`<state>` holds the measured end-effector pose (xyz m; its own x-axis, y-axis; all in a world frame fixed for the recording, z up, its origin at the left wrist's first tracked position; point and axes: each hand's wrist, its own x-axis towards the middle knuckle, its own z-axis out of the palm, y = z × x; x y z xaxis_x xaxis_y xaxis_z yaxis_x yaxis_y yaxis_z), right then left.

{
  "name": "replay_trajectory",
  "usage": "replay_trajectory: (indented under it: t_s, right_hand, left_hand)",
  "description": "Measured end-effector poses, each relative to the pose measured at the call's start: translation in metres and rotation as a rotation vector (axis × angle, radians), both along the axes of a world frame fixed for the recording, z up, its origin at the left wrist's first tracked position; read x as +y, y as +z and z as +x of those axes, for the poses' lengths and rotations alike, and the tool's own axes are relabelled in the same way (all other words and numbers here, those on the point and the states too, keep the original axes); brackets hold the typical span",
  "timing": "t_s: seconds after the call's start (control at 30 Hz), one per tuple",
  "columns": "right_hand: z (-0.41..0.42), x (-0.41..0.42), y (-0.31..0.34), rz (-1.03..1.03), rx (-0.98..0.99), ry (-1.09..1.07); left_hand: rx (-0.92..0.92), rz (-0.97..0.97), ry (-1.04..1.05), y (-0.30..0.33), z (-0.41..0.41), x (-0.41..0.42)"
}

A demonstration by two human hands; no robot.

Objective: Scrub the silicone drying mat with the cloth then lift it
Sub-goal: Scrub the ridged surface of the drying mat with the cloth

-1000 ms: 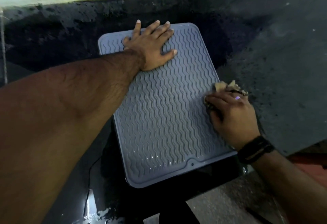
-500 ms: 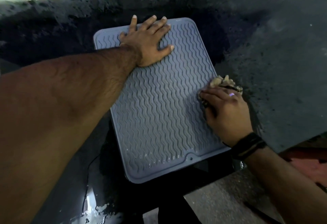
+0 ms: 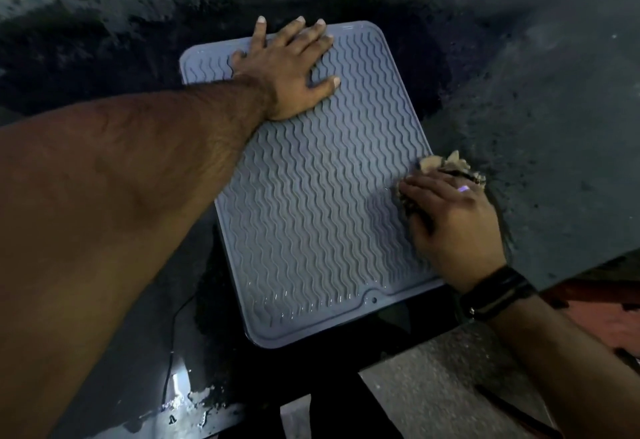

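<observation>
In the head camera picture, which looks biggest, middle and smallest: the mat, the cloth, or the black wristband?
1. Silicone drying mat, by far the largest.
2. Black wristband.
3. Cloth. The right hand hides most of it, so its ranking against the wristband is unsure.

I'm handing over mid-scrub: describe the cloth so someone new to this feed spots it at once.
Start at the grey wavy-ribbed silicone drying mat lying on the dark wet counter. Follow its right edge to the right hand, which wears a black wristband. The crumpled tan cloth pokes out beyond those fingers, the only pale, ragged thing there.
</observation>
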<state>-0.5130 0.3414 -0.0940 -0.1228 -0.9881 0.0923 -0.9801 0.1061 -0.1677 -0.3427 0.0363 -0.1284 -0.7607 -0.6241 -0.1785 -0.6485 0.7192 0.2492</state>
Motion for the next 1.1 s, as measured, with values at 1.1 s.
replay_trajectory:
  t_s: [1.1]
  right_hand:
    - [-0.006,0.026,0.009,0.029,-0.013,-0.031]
  left_hand:
    - [-0.007,0.018,0.028,0.005,0.0,0.004]
